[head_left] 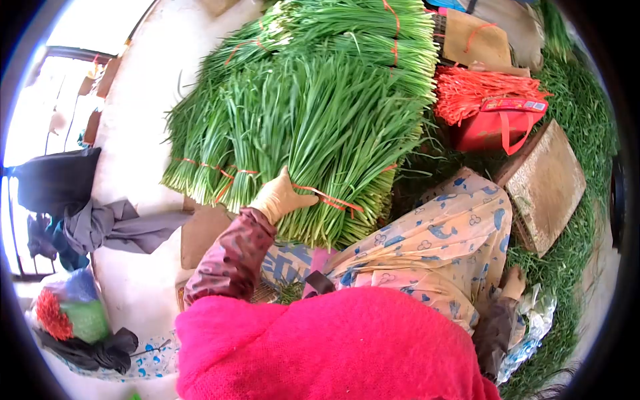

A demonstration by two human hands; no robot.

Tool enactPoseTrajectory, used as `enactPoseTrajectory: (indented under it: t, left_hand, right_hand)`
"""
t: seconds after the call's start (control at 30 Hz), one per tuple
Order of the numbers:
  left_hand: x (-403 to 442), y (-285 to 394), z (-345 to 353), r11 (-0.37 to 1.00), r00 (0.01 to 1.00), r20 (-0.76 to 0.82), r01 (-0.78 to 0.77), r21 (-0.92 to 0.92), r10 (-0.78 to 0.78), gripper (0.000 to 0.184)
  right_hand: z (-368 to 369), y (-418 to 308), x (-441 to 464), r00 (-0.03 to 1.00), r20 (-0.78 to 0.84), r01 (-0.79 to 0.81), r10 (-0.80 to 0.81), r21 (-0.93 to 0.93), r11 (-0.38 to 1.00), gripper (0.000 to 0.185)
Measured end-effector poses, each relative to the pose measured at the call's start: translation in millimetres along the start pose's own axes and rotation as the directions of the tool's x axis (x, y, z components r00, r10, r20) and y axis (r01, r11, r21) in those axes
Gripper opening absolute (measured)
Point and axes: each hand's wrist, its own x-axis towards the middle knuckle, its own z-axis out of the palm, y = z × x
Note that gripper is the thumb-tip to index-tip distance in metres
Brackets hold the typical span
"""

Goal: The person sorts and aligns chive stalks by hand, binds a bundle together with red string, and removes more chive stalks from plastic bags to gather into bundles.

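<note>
My left hand [283,198], in a pale glove, rests against the stem end of a tied bundle of garlic chives [347,153]. Its thumb and index finger are spread wide beside the orange tie [330,199]; the other fingers are hidden. More tied bundles [223,133] lie close on the left and behind, stacked in a large pile. Down at my right side is my right hand [513,283], below a dark sleeve and near crumpled clear plastic [533,327]. Its fingers are too small and partly hidden to read.
Many orange ties [477,90] lie over a red bag [493,127] at the right. A worn board-like block [547,187] stands near my patterned apron [427,233]. Loose greens [567,280] cover the floor there. Dark cloths [60,180] and bags [83,320] are at the left.
</note>
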Motion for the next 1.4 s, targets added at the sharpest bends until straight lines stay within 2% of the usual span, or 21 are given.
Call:
enactPoseTrajectory:
  t: [0.07,0.1,0.17,0.2,0.27,0.3,0.37,0.43,0.53,0.63,0.7,0.8,0.83,0.87,1.0,1.07,1.17,1.23,1.33,1.37,1.4]
  left_hand:
    - [9.6,-5.5,7.5,0.993,0.999,0.047,0.008,0.121,-0.013,0.123]
    - [-0.9,5.9,-2.9,0.992,0.999,0.023,0.031,0.125,-0.034,0.123]
    - [-10.2,25.6,-15.6,0.983,0.997,0.040,0.057,0.174,-0.065,0.122]
    - [-13.3,32.2,-18.3,0.979,0.995,0.055,0.072,0.191,-0.084,0.122]
    - [-17.4,31.6,-17.6,0.982,0.998,0.032,0.044,0.185,-0.050,0.114]
    - [-22.4,31.2,-18.3,1.000,0.997,0.071,-0.022,-0.012,0.023,0.101]
    - [-19.9,35.0,-24.3,0.907,0.973,0.105,-0.148,-0.394,0.205,0.075]
    - [-18.7,31.0,-26.6,0.890,0.962,0.211,-0.062,-0.452,0.174,0.069]
    - [-16.2,12.3,-20.5,0.774,0.938,0.314,0.086,-0.627,0.150,0.074]
    - [-7.5,-10.4,-8.4,0.641,0.908,0.411,0.269,-0.719,0.080,0.066]
    - [2.9,-17.1,-5.6,0.568,0.751,0.659,0.524,-0.635,0.044,0.057]
    - [-3.1,-8.1,-7.6,0.680,0.807,0.579,0.357,-0.640,0.121,0.051]
    - [-9.1,1.9,-20.1,0.685,0.748,0.660,0.445,-0.577,0.070,0.040]
    - [-10.2,2.6,-22.9,0.730,0.742,0.644,0.333,-0.597,0.188,0.041]
    - [-0.5,-21.8,22.1,0.590,0.799,0.559,0.345,-0.730,0.223,0.049]
    - [-15.7,1.6,14.3,0.783,0.918,0.355,0.088,-0.615,0.175,0.040]
    - [-20.3,-0.9,26.1,0.604,0.962,0.272,0.194,-0.773,0.038,0.043]
    - [-17.4,3.9,17.1,0.803,0.984,0.162,0.037,-0.595,0.075,0.044]
    - [-3.6,-7.5,17.9,0.757,0.965,0.261,0.161,-0.633,0.014,0.047]
    - [-6.5,2.9,10.1,0.957,0.972,0.233,0.073,-0.280,-0.006,0.056]
    - [-8.6,20.8,-3.4,0.957,0.972,0.236,0.075,-0.280,-0.007,0.056]
  right_hand:
    - [-3.7,-74.9,-28.5,0.997,-0.070,0.042,-0.016,0.385,0.922,0.046]
    - [5.5,-146.8,-74.7,0.988,-0.131,0.125,-0.085,0.345,0.930,0.033]
    - [27.7,-198.5,-95.8,0.944,0.176,0.137,-0.280,0.563,0.815,0.030]
    - [45.4,-251.5,-137.6,0.886,0.316,0.171,-0.339,0.459,0.872,0.029]
    - [83.4,-294.3,-174.0,0.614,0.726,0.022,-0.310,0.377,0.926,0.031]
    - [102.4,-315.6,-192.2,0.423,0.866,-0.004,-0.268,0.297,0.955,0.032]
    - [194.2,-309.4,-211.9,0.239,0.967,0.042,-0.091,0.083,0.996,0.038]
    - [239.5,-320.2,-219.2,0.374,0.909,0.485,-0.184,-0.022,0.874,0.052]
    - [254.2,-336.2,-241.5,0.451,0.839,0.525,-0.304,0.026,0.851,0.060]
    - [250.7,-351.7,-254.4,0.481,0.866,0.524,-0.139,-0.157,0.837,0.057]
    - [264.6,-335.3,-250.2,0.482,0.848,0.548,-0.221,-0.095,0.831,0.056]
    - [252.9,-341.9,-244.3,0.461,0.848,0.473,-0.262,0.015,0.881,0.052]
    - [254.1,-340.3,-243.0,0.460,0.843,0.484,-0.280,0.026,0.875,0.050]
    - [254.7,-338.2,-240.8,0.463,0.835,0.492,-0.296,0.035,0.870,0.049]
    - [250.5,-341.8,-237.1,0.416,0.863,0.542,-0.286,0.017,0.840,0.050]
    - [253.6,-332.9,-231.1,0.418,0.845,0.543,-0.334,0.063,0.837,0.050]
    - [253.4,-319.9,-224.9,0.379,0.837,0.458,-0.394,0.201,0.866,0.053]
    - [238.0,-319.0,-224.1,0.404,0.810,0.469,-0.425,0.216,0.856,0.053]
    - [209.9,-317.7,-220.8,0.432,0.849,0.497,-0.305,0.058,0.866,0.047]
    - [200.3,-316.4,-223.2,0.485,0.814,0.526,-0.320,0.021,0.850,0.040]
    - [198.6,-311.5,-219.7,0.485,0.815,0.525,-0.317,0.019,0.851,0.040]
